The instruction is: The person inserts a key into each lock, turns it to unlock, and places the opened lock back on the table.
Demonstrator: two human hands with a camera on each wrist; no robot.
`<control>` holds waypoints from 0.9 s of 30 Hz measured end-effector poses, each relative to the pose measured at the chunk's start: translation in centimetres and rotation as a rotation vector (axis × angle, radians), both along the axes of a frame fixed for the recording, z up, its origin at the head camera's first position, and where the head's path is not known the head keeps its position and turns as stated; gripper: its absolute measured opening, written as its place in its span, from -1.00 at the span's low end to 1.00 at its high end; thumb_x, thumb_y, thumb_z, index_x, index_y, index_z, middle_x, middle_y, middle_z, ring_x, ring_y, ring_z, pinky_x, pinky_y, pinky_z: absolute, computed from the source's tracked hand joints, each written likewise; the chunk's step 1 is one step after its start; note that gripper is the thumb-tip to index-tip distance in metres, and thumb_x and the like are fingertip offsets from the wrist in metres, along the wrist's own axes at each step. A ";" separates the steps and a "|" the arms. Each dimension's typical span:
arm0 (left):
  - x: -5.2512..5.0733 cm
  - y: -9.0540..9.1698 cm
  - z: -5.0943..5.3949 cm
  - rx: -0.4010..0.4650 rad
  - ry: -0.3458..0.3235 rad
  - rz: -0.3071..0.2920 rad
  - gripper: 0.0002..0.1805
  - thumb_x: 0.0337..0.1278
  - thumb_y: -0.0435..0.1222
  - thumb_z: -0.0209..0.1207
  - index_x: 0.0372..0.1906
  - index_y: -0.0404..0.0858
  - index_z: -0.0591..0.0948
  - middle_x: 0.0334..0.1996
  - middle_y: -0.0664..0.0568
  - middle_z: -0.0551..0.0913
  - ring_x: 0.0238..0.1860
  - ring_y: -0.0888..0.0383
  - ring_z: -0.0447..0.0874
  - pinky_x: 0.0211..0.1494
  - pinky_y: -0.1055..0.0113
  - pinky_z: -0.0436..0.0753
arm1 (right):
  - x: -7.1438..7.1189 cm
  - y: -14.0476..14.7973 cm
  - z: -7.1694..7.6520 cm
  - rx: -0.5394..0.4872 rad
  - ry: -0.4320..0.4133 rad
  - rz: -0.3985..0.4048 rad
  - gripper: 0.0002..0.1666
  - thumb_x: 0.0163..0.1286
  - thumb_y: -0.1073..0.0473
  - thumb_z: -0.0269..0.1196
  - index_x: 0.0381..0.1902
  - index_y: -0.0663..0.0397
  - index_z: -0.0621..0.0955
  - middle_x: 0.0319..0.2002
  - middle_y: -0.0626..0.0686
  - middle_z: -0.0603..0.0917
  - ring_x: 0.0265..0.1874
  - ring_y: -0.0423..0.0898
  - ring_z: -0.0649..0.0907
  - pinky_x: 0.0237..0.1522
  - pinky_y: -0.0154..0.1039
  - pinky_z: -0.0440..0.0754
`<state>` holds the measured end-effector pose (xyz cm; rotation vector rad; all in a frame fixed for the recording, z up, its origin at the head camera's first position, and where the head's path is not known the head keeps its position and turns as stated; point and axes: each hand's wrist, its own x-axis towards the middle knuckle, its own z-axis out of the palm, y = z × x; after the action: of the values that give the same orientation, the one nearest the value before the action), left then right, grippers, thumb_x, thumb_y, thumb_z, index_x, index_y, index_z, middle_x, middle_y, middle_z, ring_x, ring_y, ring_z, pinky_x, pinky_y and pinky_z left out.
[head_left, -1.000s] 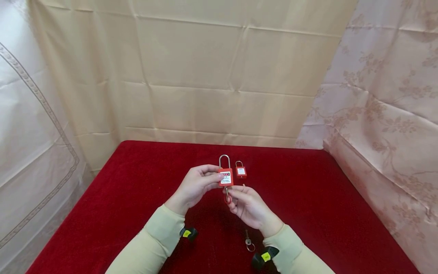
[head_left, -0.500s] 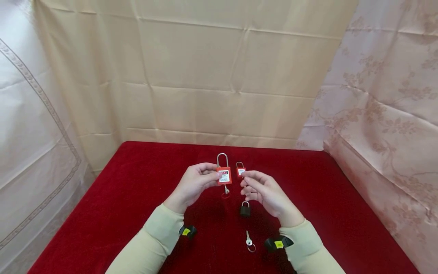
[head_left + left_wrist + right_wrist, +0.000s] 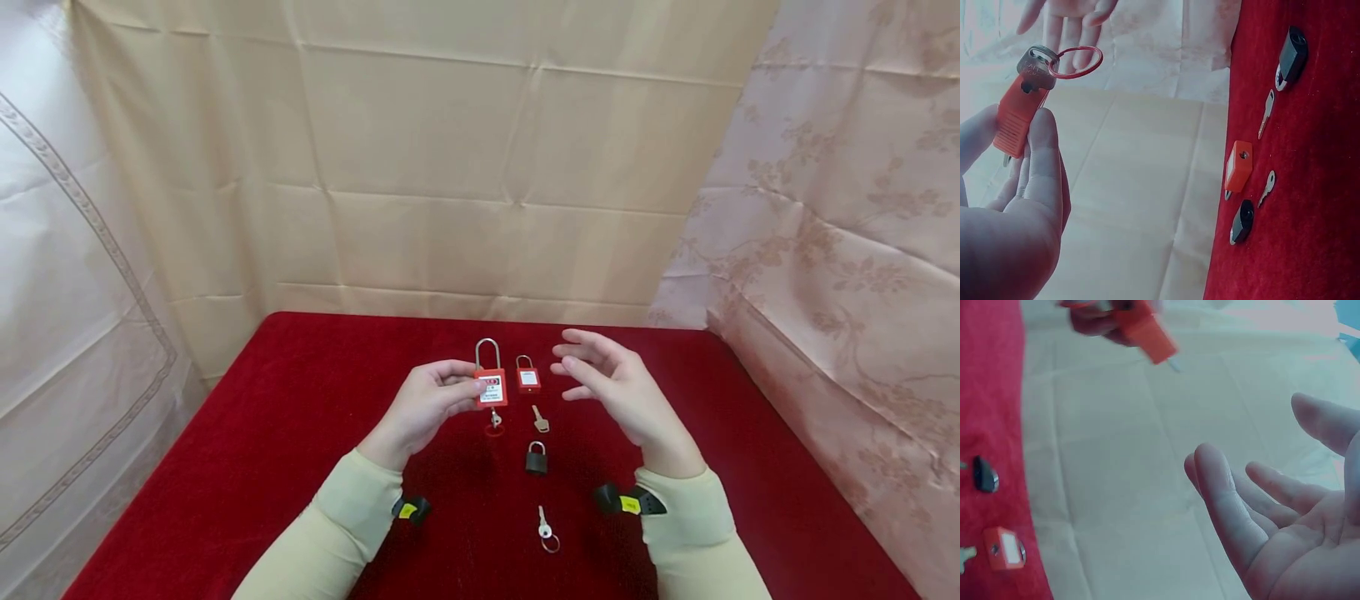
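Note:
My left hand (image 3: 431,408) grips a red padlock (image 3: 492,388) by its body, above the table. Its long shackle points up and a white label faces me. From its underside sticks a key (image 3: 1038,67) with a red ring (image 3: 1079,62), clearest in the left wrist view. To the right, my right hand (image 3: 618,387) is raised with its fingers spread and loosely bent, holding nothing and apart from the held padlock. Between the hands, a smaller red padlock (image 3: 528,379) lies on the table, with a loose key (image 3: 541,419) below it.
A black padlock (image 3: 536,460) and a key on a ring (image 3: 545,530) lie nearer on the red-covered table (image 3: 300,450). In the left wrist view, another black padlock (image 3: 1242,222) lies beyond the small red one. Cloth (image 3: 420,167) hangs behind the table.
My right hand has let go of the key and ring under the held padlock and moved right and up, its fingers spreading. My left hand keeps the padlock nearly still.

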<state>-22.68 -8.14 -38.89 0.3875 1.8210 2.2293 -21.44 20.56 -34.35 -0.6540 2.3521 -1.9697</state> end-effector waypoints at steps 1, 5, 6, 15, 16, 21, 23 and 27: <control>0.0 0.0 0.0 0.003 -0.001 -0.001 -0.55 0.27 -0.37 0.34 0.19 -0.48 0.55 0.02 -0.25 0.67 -0.05 -0.04 0.70 0.03 0.16 0.71 | 0.1 0.0 0.2 -0.016 0.008 -0.005 -0.41 0.50 0.25 0.25 0.43 0.21 0.40 0.22 0.27 0.58 0.07 0.11 0.70 -0.11 -0.02 0.74; 0.2 0.1 -0.1 0.000 -0.007 -0.002 -0.55 0.26 -0.37 0.34 0.18 -0.48 0.55 0.01 -0.25 0.68 -0.07 -0.02 0.71 0.03 0.16 0.71 | 0.1 -0.1 0.2 -0.074 0.011 -0.026 -0.44 0.51 0.25 0.24 0.40 0.24 0.42 0.18 0.25 0.61 0.09 0.20 0.68 -0.10 -0.04 0.74; 0.3 0.1 -0.1 0.001 -0.010 -0.002 -0.55 0.26 -0.37 0.34 0.18 -0.49 0.55 0.01 -0.25 0.68 -0.07 -0.02 0.71 0.03 0.16 0.71 | 0.1 -0.1 0.0 -0.084 0.011 -0.033 -0.45 0.51 0.25 0.24 0.39 0.25 0.43 0.17 0.24 0.62 0.08 0.18 0.69 -0.10 -0.04 0.74; 0.4 0.3 -0.3 0.000 -0.009 -0.004 -0.58 0.25 -0.40 0.33 0.15 -0.50 0.57 -0.03 -0.24 0.70 -0.11 0.00 0.72 0.00 0.17 0.72 | -0.2 -0.8 -1.0 -0.118 -0.009 -0.118 -0.55 0.47 0.24 0.29 0.25 0.30 0.53 -0.01 0.12 0.71 -0.14 0.03 0.75 -0.16 -0.08 0.76; 0.4 0.3 -0.3 -0.003 -0.009 -0.004 -0.58 0.25 -0.40 0.33 0.15 -0.50 0.57 -0.03 -0.24 0.70 -0.12 0.00 0.72 0.00 0.18 0.72 | -0.2 -0.9 -1.1 -0.113 -0.010 -0.118 -0.55 0.47 0.24 0.29 0.24 0.30 0.54 -0.02 0.13 0.71 -0.15 0.02 0.75 -0.16 -0.08 0.76; 0.5 0.6 -0.6 -0.013 -0.015 -0.003 -0.59 0.24 -0.40 0.34 0.13 -0.49 0.59 -0.05 -0.23 0.71 -0.14 0.02 0.73 -0.03 0.19 0.72 | -0.6 -1.9 -2.0 -0.093 -0.030 -0.090 -0.56 0.47 0.23 0.30 0.23 0.32 0.55 0.01 0.22 0.69 -0.16 0.02 0.74 -0.17 -0.08 0.76; 0.5 0.7 -0.7 -0.007 -0.016 -0.006 -0.60 0.23 -0.42 0.33 0.13 -0.51 0.58 -0.07 -0.24 0.72 -0.15 0.03 0.73 -0.03 0.18 0.73 | -0.7 -2.3 -2.4 -0.100 -0.040 -0.073 -0.57 0.46 0.25 0.30 0.21 0.34 0.55 0.00 0.25 0.70 -0.18 0.01 0.74 -0.17 -0.08 0.76; 0.7 1.0 -0.7 -0.004 -0.012 -0.006 -0.62 0.23 -0.45 0.32 0.11 -0.52 0.59 -0.10 -0.23 0.72 -0.17 0.05 0.74 -0.03 0.18 0.73 | -1.0 -2.8 -3.1 -0.133 -0.054 -0.036 -0.61 0.46 0.30 0.28 0.17 0.39 0.55 -0.05 0.23 0.72 -0.19 -0.01 0.76 -0.17 -0.07 0.76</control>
<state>-22.02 -7.12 -39.61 0.3773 1.8153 2.2185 -22.40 17.79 -37.43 -0.5593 2.2339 -2.1446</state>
